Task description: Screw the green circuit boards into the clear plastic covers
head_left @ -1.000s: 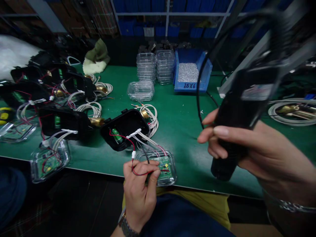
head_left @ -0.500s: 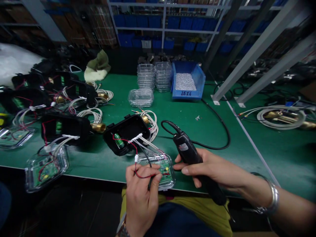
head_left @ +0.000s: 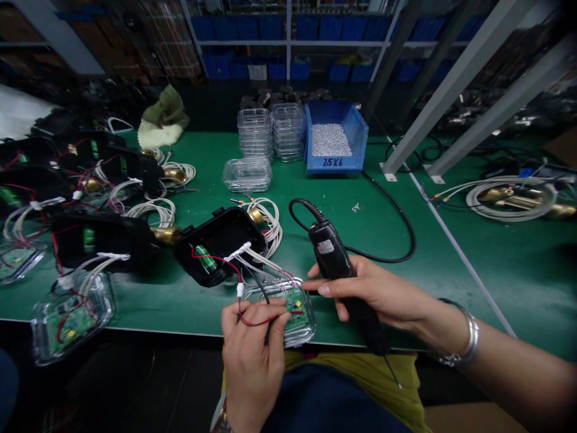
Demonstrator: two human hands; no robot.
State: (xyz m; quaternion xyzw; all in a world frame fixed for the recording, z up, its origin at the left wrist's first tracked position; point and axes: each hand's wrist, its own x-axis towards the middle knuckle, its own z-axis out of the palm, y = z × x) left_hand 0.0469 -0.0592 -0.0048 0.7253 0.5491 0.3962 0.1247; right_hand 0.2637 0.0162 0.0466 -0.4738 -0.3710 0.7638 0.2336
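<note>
My left hand (head_left: 252, 355) is at the table's front edge, fingers pinched on red and black wires (head_left: 252, 320) beside a clear plastic case holding a green circuit board (head_left: 293, 307). White wires run from that board up to an open black housing (head_left: 219, 243) with a brass fitting and a coiled white cable. My right hand (head_left: 378, 294) is wrapped round a black electric screwdriver (head_left: 338, 270), its bit pointing down past the table edge and its black cord looping away over the green mat.
Several more black housings with wires and clear cased boards (head_left: 67, 313) fill the left side. Stacks of clear plastic cases (head_left: 270, 132) and a blue bin of small screws (head_left: 331, 141) stand at the back. Grey metal posts (head_left: 433, 108) and another coiled cable (head_left: 509, 201) lie at right.
My right hand has brought the screwdriver down from close to the camera to the table beside the cased board. My left hand has stayed on the wires.
</note>
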